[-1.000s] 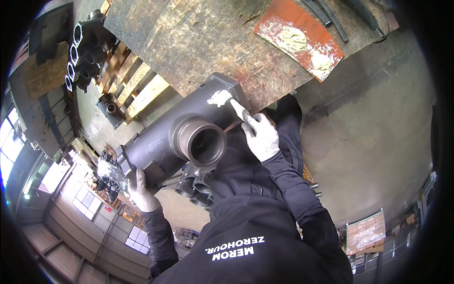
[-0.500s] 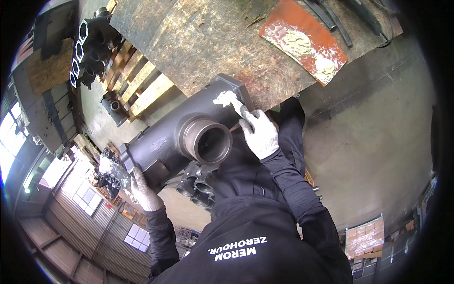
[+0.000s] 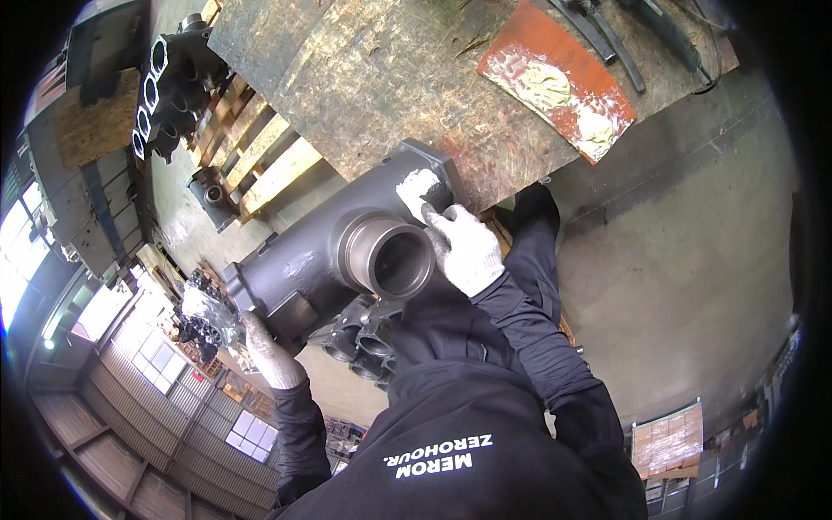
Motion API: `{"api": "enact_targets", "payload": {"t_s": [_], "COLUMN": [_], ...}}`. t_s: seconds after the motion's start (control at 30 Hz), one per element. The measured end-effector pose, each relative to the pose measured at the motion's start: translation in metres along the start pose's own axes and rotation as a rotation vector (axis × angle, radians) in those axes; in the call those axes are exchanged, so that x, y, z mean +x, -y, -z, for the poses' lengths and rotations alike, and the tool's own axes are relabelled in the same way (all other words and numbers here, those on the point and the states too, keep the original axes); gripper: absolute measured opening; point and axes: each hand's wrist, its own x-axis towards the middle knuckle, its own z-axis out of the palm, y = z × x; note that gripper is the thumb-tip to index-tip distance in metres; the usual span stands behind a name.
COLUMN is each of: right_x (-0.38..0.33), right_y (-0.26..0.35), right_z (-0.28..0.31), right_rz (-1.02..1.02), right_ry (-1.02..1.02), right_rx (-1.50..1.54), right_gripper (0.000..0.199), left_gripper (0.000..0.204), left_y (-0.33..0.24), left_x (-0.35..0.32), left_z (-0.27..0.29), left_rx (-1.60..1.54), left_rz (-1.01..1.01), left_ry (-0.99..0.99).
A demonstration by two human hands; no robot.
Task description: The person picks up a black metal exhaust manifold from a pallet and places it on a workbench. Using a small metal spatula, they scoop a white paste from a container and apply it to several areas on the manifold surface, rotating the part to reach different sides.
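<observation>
Currently the left hand [image 3: 270,354] clasps a black pipe [image 3: 299,258]; right hand [image 3: 466,253] curled, hold unclear.

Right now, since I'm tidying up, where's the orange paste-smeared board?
In the head view, the orange board lies toward the upper right on the worktable, just left of the dark bars.

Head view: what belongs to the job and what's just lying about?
Job in hand: black pipe casting, touched by left hand; white paste, beside right hand; probably paste-smeared red board.
Apparently lying about: wooden pallet, dark bars.
</observation>
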Motion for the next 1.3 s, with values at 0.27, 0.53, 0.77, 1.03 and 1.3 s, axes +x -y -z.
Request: {"api": "enact_targets", "payload": {"t_s": [0.27,0.53,0.77,1.03,1.3], "right_x": [0.014,0.023,0.033,0.018,-0.025], "right_y": [-0.008,-0.015,-0.025,-0.025,-0.104], "right_z": [0.012,0.017,0.022,0.017,0.069], "right_rz": [0.000,0.003,-0.014,-0.046,-0.244], "right_ry": [0.048,0.100,0.132,0.142,-0.349], "right_rx": [0.014,0.023,-0.060,-0.087,-0.157], "right_gripper": [0.030,0.029,0.027,0.027,0.032], "left_gripper": [0.050,0.043,0.049,0.057,0.068], "left_y": [-0.003,-0.002,0.002,0.004,0.009], "left_x": [-0.008,-0.012,-0.012,-0.014,0.001], "left_z": [-0.001,-0.004,-0.001,0.004,0.006], "left_rx": [-0.039,0.111,-0.030,0.100,0.146], "left_rz": [-0.006,-0.106,-0.032,-0.164,-0.129], "left_ry": [-0.001,0.014,0.045,0.095,0.008]}}
